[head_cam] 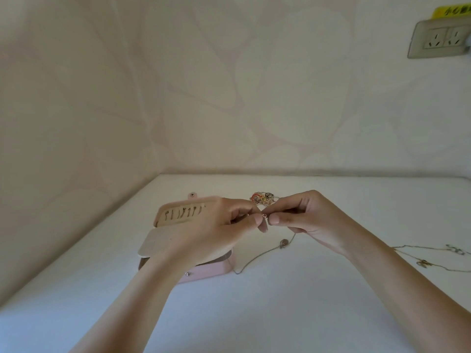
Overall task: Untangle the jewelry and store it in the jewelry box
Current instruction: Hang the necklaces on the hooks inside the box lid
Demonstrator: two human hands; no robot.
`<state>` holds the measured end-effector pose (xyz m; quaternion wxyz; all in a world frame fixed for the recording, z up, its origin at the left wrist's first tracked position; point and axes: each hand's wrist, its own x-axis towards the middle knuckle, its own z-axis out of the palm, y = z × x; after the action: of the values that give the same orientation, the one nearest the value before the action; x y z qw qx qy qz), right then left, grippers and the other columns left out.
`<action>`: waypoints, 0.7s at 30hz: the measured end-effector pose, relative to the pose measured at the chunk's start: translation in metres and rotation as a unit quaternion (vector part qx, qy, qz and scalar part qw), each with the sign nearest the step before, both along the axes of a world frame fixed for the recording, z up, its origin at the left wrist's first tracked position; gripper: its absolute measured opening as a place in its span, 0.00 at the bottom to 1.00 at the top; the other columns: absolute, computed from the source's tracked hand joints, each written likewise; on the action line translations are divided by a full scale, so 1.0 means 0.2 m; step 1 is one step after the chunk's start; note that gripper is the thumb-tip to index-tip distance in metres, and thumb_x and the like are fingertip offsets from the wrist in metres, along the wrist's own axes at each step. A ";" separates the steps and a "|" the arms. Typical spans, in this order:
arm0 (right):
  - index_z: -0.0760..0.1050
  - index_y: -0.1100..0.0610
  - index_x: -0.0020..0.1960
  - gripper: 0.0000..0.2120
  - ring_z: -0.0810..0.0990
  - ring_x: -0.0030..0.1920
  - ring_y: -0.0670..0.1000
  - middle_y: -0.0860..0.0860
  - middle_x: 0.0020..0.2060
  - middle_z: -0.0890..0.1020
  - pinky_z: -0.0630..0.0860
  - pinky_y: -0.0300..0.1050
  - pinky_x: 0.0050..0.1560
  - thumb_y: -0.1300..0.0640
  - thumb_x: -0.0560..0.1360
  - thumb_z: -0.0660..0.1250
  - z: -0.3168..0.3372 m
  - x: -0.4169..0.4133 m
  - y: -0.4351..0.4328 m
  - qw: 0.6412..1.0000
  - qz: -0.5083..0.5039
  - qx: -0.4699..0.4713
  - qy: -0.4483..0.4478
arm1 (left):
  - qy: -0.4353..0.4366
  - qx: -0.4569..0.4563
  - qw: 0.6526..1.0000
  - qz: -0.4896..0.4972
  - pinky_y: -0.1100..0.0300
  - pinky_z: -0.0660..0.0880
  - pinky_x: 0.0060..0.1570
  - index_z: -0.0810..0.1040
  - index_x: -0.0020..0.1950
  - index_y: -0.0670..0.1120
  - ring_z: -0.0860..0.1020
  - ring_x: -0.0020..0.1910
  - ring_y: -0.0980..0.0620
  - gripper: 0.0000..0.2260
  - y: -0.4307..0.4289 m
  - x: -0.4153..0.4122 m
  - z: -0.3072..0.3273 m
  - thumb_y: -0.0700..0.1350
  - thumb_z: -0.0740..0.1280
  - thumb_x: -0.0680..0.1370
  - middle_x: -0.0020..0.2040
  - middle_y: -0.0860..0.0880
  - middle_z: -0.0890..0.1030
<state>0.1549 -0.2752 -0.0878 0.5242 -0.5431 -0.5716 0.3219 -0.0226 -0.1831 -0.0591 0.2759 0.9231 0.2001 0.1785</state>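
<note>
Your jewelry box (211,272) sits left on the desk (280,314), a chain (257,258) just right of it. The jewelry heap (262,197) lies behind them, and more chains (423,263) lie far right.

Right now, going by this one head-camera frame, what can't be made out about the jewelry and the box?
All in the head view:
- jewelry box: the left hand and its wrist cover the compartments.
- clasp of the necklace, pinched by the left hand and the right hand: too small to tell whether it is open or closed.
- jewelry tangle: partly behind the fingers, and the pieces are too small to count.
- second chain: cut off by the right edge.
</note>
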 end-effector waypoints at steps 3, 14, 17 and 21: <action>0.85 0.53 0.46 0.15 0.56 0.34 0.54 0.72 0.37 0.69 0.53 0.43 0.34 0.47 0.63 0.76 0.00 0.00 0.01 1.000 -0.024 0.013 0.005 | -0.001 0.065 0.998 0.025 0.68 0.64 0.38 0.79 0.44 0.56 0.66 0.30 0.57 0.11 -0.01 0.00 -0.02 0.54 0.59 0.80 0.29 0.48 0.68; 0.81 0.61 0.38 0.03 0.57 0.28 0.48 0.47 0.24 0.67 0.54 0.36 0.28 0.64 0.71 0.71 -0.01 -0.03 0.02 0.997 -0.076 -0.028 0.018 | -0.059 0.157 0.986 0.024 0.61 0.64 0.29 0.80 0.45 0.52 0.70 0.27 0.54 0.07 0.05 0.07 -0.13 0.49 0.63 0.78 0.26 0.56 0.70; 0.80 0.58 0.34 0.08 0.58 0.27 0.48 0.47 0.25 0.69 0.53 0.40 0.30 0.66 0.70 0.70 -0.01 -0.04 0.03 0.993 -0.084 -0.048 0.064 | -0.132 0.190 0.973 0.028 0.60 0.67 0.33 0.79 0.45 0.50 0.70 0.27 0.59 0.07 0.06 0.08 -0.14 0.51 0.64 0.77 0.27 0.58 0.70; 0.79 0.57 0.32 0.10 0.59 0.26 0.46 0.47 0.26 0.71 0.53 0.40 0.30 0.66 0.70 0.69 0.00 -0.04 0.03 0.988 -0.082 -0.063 0.115 | -0.191 0.232 0.953 0.029 0.63 0.65 0.28 0.78 0.43 0.48 0.67 0.27 0.60 0.09 0.05 0.10 -0.15 0.51 0.62 0.76 0.31 0.60 0.68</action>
<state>0.1472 -0.2696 -0.0882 0.5758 -0.5797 -0.4393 0.3734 -0.0027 -0.1735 -0.0883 0.0822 0.9040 0.1231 0.4011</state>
